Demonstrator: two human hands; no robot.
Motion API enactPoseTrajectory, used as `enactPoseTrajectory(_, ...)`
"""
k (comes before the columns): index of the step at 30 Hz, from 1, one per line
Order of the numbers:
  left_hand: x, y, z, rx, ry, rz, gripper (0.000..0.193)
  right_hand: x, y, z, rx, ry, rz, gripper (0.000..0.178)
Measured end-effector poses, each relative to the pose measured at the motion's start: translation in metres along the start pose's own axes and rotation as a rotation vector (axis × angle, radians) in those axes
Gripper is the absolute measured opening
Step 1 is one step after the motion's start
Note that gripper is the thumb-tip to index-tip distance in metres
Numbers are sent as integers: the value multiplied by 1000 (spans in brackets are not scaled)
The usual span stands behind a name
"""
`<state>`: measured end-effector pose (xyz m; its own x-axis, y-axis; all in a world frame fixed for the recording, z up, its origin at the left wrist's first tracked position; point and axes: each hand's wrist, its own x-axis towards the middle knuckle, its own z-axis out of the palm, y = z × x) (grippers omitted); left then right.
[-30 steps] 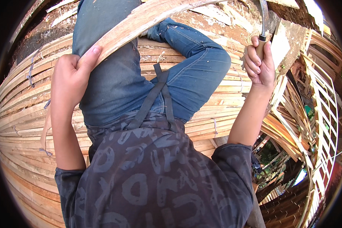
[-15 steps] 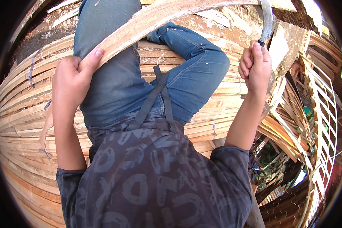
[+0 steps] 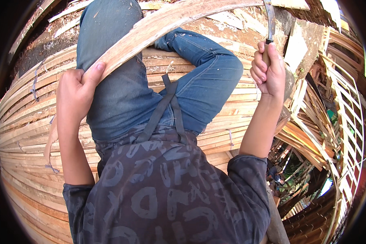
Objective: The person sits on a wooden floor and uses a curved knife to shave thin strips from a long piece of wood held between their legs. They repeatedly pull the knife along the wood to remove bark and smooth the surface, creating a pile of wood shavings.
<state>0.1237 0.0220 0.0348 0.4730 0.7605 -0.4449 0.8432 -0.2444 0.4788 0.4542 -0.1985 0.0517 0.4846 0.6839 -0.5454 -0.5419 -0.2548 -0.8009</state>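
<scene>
My left hand (image 3: pixel 74 94) is closed around the near end of a long wooden strip (image 3: pixel 154 33), thumb on top. The strip rises over my left thigh and runs off to the upper right, curved in this picture. In my right hand (image 3: pixel 271 71) is the handle of a knife (image 3: pixel 271 25), its grey blade pointing up and away from me. The blade meets or overlaps the far part of the strip near the upper edge; I cannot tell whether it cuts in. The blade's tip is out of the picture.
I sit on bundles of thin wooden slats (image 3: pixel 32 130), tied here and there. A pale slatted frame (image 3: pixel 347 122) and stacked offcuts (image 3: pixel 309 142) stand on the right. Bare soil with wood scraps (image 3: pixel 227 20) lies ahead. My bent legs in jeans (image 3: pixel 207 77) are between my hands.
My right hand has moved a little left with the knife, whose blade has swung leftward along the strip. More of the handle shows. My left hand keeps its hold, slightly lower in the picture.
</scene>
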Motion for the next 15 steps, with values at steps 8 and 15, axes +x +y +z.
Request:
enactPoseTrajectory(8, 3, 5, 2, -1, -13, 5, 71, -1, 6, -5, -131, 198, -123, 32)
enactPoseTrajectory(15, 3, 1, 3, 23, 6, 6, 73, 0, 20, 8, -507, 386, -393, 30)
